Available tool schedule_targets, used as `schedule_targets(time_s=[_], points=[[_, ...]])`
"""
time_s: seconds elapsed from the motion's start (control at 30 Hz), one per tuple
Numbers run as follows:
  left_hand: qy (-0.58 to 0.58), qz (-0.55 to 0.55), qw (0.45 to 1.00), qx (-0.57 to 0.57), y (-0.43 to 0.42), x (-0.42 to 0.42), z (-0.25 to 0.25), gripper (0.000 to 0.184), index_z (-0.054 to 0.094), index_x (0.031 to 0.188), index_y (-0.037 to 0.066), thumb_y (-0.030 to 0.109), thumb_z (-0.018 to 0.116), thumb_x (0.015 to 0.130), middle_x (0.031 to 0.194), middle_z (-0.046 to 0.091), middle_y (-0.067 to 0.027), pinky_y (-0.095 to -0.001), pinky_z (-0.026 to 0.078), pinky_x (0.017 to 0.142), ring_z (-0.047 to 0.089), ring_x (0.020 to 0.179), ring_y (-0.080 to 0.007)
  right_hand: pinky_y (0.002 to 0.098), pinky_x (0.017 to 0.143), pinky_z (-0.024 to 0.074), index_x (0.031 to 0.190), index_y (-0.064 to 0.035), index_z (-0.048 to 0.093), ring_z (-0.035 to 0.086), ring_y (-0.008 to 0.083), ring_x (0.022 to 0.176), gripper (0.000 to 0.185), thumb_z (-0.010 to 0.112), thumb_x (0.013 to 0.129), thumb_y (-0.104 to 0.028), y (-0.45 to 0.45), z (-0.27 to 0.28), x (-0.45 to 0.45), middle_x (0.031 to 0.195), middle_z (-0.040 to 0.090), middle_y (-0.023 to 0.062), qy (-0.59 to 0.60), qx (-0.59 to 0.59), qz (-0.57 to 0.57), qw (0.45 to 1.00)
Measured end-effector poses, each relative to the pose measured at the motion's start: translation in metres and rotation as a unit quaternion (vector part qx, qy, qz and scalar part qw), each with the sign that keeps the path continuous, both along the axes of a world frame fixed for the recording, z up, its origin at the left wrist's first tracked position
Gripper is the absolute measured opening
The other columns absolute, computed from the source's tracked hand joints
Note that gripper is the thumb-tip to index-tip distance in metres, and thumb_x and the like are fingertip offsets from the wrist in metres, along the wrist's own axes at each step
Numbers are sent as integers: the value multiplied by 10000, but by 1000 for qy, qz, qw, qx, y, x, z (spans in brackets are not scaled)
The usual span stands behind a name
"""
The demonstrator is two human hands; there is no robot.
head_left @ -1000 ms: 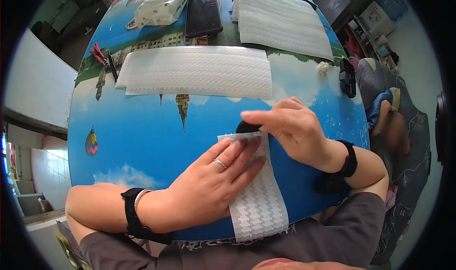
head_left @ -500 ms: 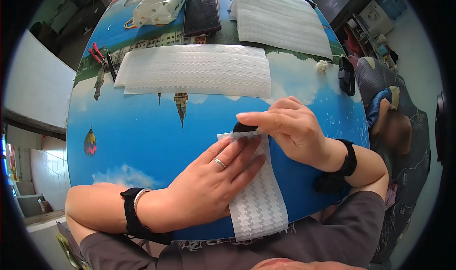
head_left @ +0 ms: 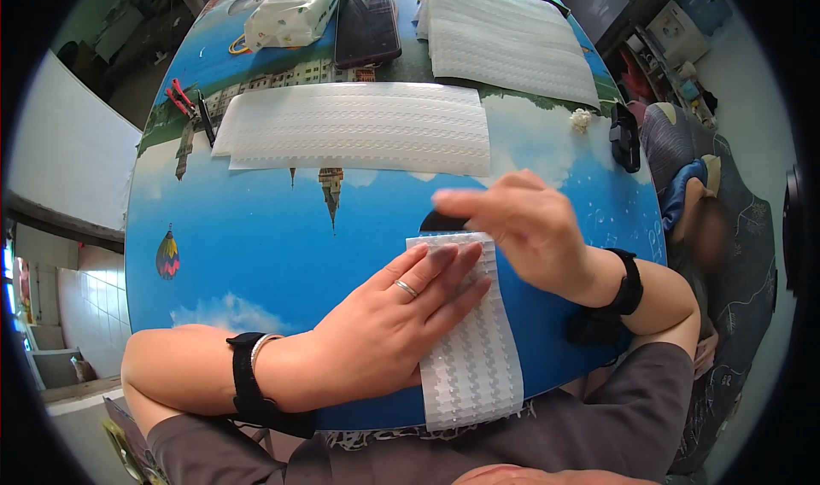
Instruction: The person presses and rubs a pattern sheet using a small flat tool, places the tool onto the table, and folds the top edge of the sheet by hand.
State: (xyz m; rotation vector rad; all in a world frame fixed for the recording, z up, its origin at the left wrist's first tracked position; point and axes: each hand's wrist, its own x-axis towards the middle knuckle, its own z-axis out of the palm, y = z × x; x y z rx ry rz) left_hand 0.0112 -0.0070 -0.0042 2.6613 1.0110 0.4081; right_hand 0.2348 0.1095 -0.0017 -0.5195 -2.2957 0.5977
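A white translucent strip sheet point(head_left: 474, 382), patterned with rows of small wavy pieces, lies lengthwise at the table's near edge. My left hand point(head_left: 384, 323), a ring on one finger, rests flat across the upper part of the sheet, fingers stretched out. Just beyond the sheet's far end, my right hand point(head_left: 534, 229) pinches a flat black piece with a rounded edge point(head_left: 444, 221); its exact kind is hard to make out. Blur softens the right fingertips.
More patterned sheets point(head_left: 359, 126) lie across the middle, with a larger stack point(head_left: 512, 45) at the back right. A phone point(head_left: 367, 28), a wipes pack point(head_left: 295, 11), red-handled scissors point(head_left: 181, 98) and black tweezers point(head_left: 206, 118) are beyond. Another person point(head_left: 709, 237) is at the right.
The strip sheet and my left hand have shifted slightly right. My right hand has moved a little right, its fingers now blurred, with the black piece still in it.
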Motion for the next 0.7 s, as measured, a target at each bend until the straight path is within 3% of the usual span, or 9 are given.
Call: schedule_targets(time_s=[0.07, 0.1, 0.23, 0.33, 0.37, 0.47, 0.5, 0.6, 0.7], points=[[-5, 1, 1000, -2, 1, 0, 1, 812, 508, 1559, -9, 276, 770, 846, 1671, 406, -260, -522, 273, 1306, 361, 1582, -383, 323, 760, 536, 1392, -196, 752, 679, 154, 815, 528, 709, 924, 45, -2, 6, 1, 956, 799, -13, -64, 29, 25, 997], [-9, 1, 1000, -1, 1, -1, 0, 804, 507, 1556, -16, 267, 765, 849, 1674, 399, -264, -520, 274, 1305, 369, 1575, -389, 307, 828, 559, 1412, -157, 728, 712, 176, 894, 499, 702, 952, 35, 0, 6, 4, 1058, 803, 42, -77, 14, 33, 996], [-1, 7, 1000, -5, 3, -3, 7, 736, 520, 1550, 4, 200, 729, 872, 1668, 391, -284, -522, 274, 1303, 405, 1541, -410, 292, 1005, 552, 1422, -63, 676, 712, 165, 1111, 407, 669, 1019, -8, 6, 1, 4, 1338, 737, 113, 64, -178, -43, 981], [61, 27, 996, 56, 7, -9, 14, 721, 514, 1564, 35, 143, 700, 876, 1652, 398, -298, -530, 283, 1296, 429, 1512, -427, 280, 987, 553, 1388, -40, 684, 691, 157, 1152, 356, 661, 1034, -11, 24, 7, 19, 1350, 732, 102, 52, -242, -45, 968], [51, 34, 998, 25, 7, -9, 13, 733, 503, 1584, 76, 91, 679, 873, 1628, 437, -280, -533, 291, 1291, 445, 1506, -395, 312, 1004, 540, 1338, -64, 716, 684, 192, 1177, 304, 702, 1036, -85, 29, 12, 24, 1333, 728, 97, 34, -314, -37, 948], [57, 46, 997, 20, 9, -9, 16, 722, 493, 1593, 95, 56, 653, 890, 1610, 488, -232, -527, 314, 1279, 483, 1482, -372, 294, 968, 496, 1346, -93, 716, 656, 158, 1166, 296, 694, 1059, -163, 42, 22, 32, 1308, 719, 36, -63, 37, -127, 989], [33, 46, 998, 19, 11, -10, 16, 705, 509, 1578, 95, 48, 655, 890, 1587, 516, -208, -525, 332, 1265, 509, 1450, -365, 291, 888, 487, 1290, -124, 749, 668, 165, 1084, 259, 717, 1050, -217, 48, 22, 32, 1249, 731, 23, -26, 59, -137, 988], [-23, 49, 998, 22, 21, -14, 10, 639, 575, 1508, 100, 32, 682, 882, 1509, 593, -143, -512, 390, 1208, 581, 1351, -343, 337, 886, 534, 1220, -127, 785, 681, 174, 1045, 228, 760, 1015, -225, 51, 40, 38, 1132, 768, 39, -29, -41, -111, 993], [-50, 48, 997, 39, 29, -19, 8, 522, 673, 1382, 110, 47, 728, 866, 1420, 645, -102, -477, 442, 1134, 624, 1256, -318, 291, 792, 525, 1215, -99, 783, 677, 124, 921, 224, 740, 1036, -227, 43, 50, 41, 1044, 770, 24, -83, -151, -66, 983]])
